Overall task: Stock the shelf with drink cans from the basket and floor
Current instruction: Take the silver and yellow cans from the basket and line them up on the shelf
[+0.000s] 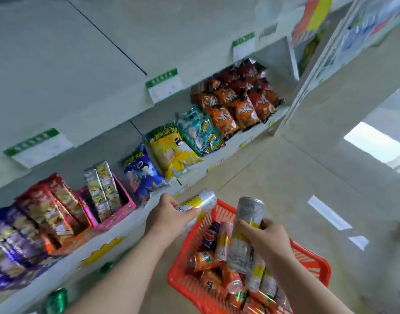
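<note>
My left hand (167,214) grips a slim silver and yellow can (200,201), held tilted above the near rim of the red basket (312,257). My right hand (265,237) grips a second silver and yellow can (246,234), upright over the basket. Inside the basket lie several cans: orange ones (203,260), a peach one (224,240), a dark blue one (211,234). Green cans (57,299) show low down under the shelf edge at the lower left. The white shelf (117,232) runs diagonally on my left.
Snack bags fill the shelf: purple bags (11,245), red and gold packs (49,211), a pink display box (117,207), blue (142,173), yellow (174,152), teal (200,130) and orange bags (237,98). An upper white shelf with price tags (165,86) hangs above. Tiled floor lies to the right.
</note>
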`<state>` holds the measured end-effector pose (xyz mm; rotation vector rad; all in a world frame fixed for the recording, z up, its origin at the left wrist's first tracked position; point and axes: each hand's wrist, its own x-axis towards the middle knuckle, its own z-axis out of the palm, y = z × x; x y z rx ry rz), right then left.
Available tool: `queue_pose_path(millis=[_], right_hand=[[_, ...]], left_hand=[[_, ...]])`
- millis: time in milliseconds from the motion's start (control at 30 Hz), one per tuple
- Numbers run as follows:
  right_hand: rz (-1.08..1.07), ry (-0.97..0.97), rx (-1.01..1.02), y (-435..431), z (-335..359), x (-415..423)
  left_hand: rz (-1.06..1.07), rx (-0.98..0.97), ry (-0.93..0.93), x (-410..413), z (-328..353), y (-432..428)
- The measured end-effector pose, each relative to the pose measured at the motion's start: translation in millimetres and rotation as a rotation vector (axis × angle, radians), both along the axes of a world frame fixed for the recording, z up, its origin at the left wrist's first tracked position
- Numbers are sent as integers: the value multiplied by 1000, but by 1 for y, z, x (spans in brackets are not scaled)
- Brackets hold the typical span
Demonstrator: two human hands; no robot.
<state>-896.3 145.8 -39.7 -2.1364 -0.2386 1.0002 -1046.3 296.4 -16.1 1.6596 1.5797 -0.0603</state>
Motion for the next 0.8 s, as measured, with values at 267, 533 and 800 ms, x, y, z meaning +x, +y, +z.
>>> queue_pose_path(millis=[267, 533, 800], right_hand=[[241, 1, 233, 91, 172, -50], [456, 32, 385, 154, 301, -122], [597, 96, 448, 225, 353, -234]], left_hand=[[144, 159, -95, -105, 182, 40], [229, 279, -154, -211, 324, 71], [277, 330, -26, -315, 395, 99]])
